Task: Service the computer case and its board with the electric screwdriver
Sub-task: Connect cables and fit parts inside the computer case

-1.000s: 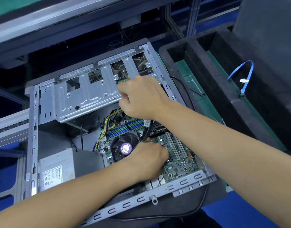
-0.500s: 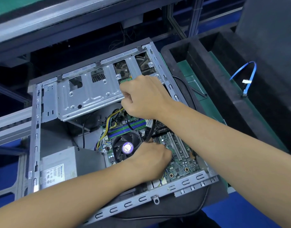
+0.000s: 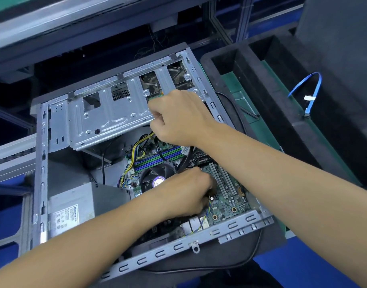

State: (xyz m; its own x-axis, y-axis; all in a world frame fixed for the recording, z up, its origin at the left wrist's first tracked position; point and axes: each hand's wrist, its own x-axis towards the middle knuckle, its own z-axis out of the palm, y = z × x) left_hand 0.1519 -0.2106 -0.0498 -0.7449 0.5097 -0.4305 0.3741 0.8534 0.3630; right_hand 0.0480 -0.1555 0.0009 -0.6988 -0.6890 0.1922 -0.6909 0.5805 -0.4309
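Lying on its side with the open face up: grey steel computer case (image 3: pixel 41 163), long axis slanting from near left to far right. Inside, green circuit board (image 3: pixel 230 196) with grey slots just right of the left hand (image 3: pixel 186 194), black round fan (image 3: pixel 155 177) with a purple sticker just left of it. Left hand curled down onto the board, whatever it grips hidden beneath it. Right hand (image 3: pixel 178 117) fisted, hard to tell on what, at the edge of the silver perforated drive cage (image 3: pixel 107 119); thick black cable (image 3: pixel 186 159) running between both hands. Grey boxy power supply (image 3: pixel 74 206) well left of the left hand. Black foam tray (image 3: pixel 282 125) beyond the right forearm, thin blue cable (image 3: pixel 315 88) looped on it. No electric screwdriver visible.
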